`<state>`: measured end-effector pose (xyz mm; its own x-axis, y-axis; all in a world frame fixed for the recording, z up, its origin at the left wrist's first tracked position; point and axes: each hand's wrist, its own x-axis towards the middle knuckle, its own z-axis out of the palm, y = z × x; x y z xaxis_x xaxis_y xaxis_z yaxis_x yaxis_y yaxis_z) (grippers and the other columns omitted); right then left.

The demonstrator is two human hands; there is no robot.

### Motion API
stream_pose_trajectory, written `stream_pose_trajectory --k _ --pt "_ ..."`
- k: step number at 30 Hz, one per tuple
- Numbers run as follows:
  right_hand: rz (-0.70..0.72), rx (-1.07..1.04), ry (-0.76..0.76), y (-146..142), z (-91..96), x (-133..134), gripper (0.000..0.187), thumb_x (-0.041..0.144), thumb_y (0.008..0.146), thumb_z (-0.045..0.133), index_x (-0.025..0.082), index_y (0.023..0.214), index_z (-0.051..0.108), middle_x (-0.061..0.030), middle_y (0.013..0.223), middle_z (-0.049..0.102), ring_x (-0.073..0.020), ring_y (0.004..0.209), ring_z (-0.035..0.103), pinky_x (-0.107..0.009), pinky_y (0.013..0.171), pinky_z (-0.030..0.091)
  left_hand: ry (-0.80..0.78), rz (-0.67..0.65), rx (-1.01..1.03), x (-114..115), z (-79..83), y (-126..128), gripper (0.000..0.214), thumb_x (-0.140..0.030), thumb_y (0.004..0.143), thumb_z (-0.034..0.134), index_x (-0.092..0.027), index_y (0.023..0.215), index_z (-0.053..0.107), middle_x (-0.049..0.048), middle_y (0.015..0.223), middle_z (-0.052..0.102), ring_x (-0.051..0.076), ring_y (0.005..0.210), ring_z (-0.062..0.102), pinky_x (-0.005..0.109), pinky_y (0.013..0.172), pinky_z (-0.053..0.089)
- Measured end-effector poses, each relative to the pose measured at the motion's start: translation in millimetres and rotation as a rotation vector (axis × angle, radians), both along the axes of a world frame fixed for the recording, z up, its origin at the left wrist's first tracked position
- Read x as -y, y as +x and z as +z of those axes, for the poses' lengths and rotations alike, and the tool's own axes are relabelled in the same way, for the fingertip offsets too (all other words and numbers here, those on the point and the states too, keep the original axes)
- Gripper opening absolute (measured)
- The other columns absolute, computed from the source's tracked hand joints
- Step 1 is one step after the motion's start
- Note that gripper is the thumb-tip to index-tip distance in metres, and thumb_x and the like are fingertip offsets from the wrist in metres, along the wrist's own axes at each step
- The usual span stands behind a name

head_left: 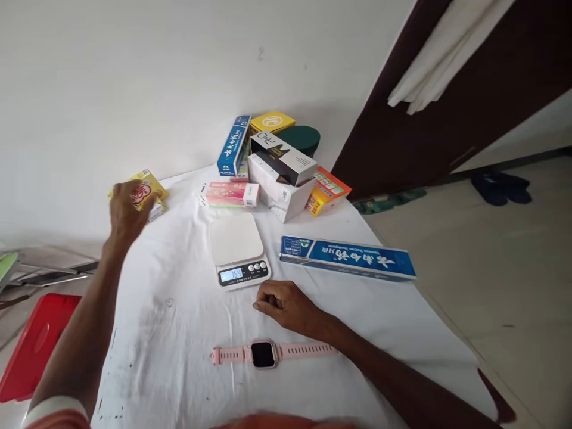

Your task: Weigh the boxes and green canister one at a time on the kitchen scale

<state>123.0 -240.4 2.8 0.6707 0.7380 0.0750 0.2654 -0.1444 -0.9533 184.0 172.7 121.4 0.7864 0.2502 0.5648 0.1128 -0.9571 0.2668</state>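
At the table's far left corner, my left hand (127, 208) grips a yellow box (154, 182) with a red emblem, thumb on one side and fingers on the other. That box appears to touch the cloth. My right hand (288, 307) rests loosely curled on the cloth, with nothing visible in it, just in front of a white digital scale (236, 238). Nothing lies on the scale's plate, and its lit display (232, 274) seems to read 364. Right of the scale lies a long blue toothpaste box (348, 257). A pink smartwatch (263, 354) lies flat nearer to me.
Behind the scale are a pink box (230, 193), an upright blue box (233, 146), a black-and-white box (283, 158) on a white box (286, 199), an orange box (328, 189), a yellow box (272, 121) and a dark green round object (300, 140). A red stool (40, 342) stands left.
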Motion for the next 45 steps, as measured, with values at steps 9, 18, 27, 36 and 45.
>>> stream_pose_trajectory --k 9,18,27,36,45 --pt "0.003 0.0 0.007 -2 -1.6 -3 0.023 0.017 0.088 0.066 0.019 0.068 0.053 0.0044 0.063 0.057 -0.0118 0.062 0.05 -0.026 0.062 0.037 0.293 -0.879 -0.569 314 -28.9 0 0.06 -0.038 0.088 0.079 -0.013 0.137 0.053 0.0177 0.137 0.061 0.032 0.126 0.061 0.045 0.103 0.052" --pt "0.015 0.2 0.0 -3 -13.9 -2 0.012 0.017 0.089 0.061 0.021 0.079 0.056 0.0016 0.071 0.061 -0.0174 0.072 0.054 -0.03 0.07 0.042 0.292 -0.866 -0.765 366 -48.4 14 0.047 -0.039 0.092 0.072 -0.013 0.128 0.054 0.016 0.133 0.063 0.031 0.123 0.061 0.044 0.101 0.05" --pt "0.039 0.1 0.011 -4 -6.1 -1 0.024 0.027 0.091 0.064 0.02 0.071 0.052 0.0021 0.068 0.058 -0.0143 0.065 0.052 -0.028 0.064 0.038 0.113 -0.812 -0.533 285 11.6 -44 0.048 -0.04 0.09 0.074 -0.021 0.13 0.054 0.0132 0.121 0.065 0.031 0.111 0.063 0.046 0.095 0.053" --pt "0.029 0.056 0.014 -5 -6.7 -1 0.022 0.029 0.09 0.063 0.02 0.071 0.057 0.0025 0.067 0.058 -0.0129 0.063 0.051 -0.026 0.061 0.037 0.059 -0.444 -0.619 161 -5.2 -54 0.046 -0.037 0.087 0.075 -0.02 0.126 0.058 0.0122 0.123 0.066 0.032 0.114 0.064 0.047 0.098 0.051" --pt "0.011 0.087 -0.004 -5 -8.4 -1 0.023 0.032 0.091 0.063 0.02 0.072 0.059 0.0003 0.07 0.063 -0.0136 0.063 0.052 -0.027 0.061 0.042 -0.004 -0.44 -0.692 153 -25.2 -44 0.052 -0.038 0.086 0.074 -0.019 0.132 0.058 0.0138 0.128 0.066 0.033 0.118 0.064 0.05 0.101 0.051"
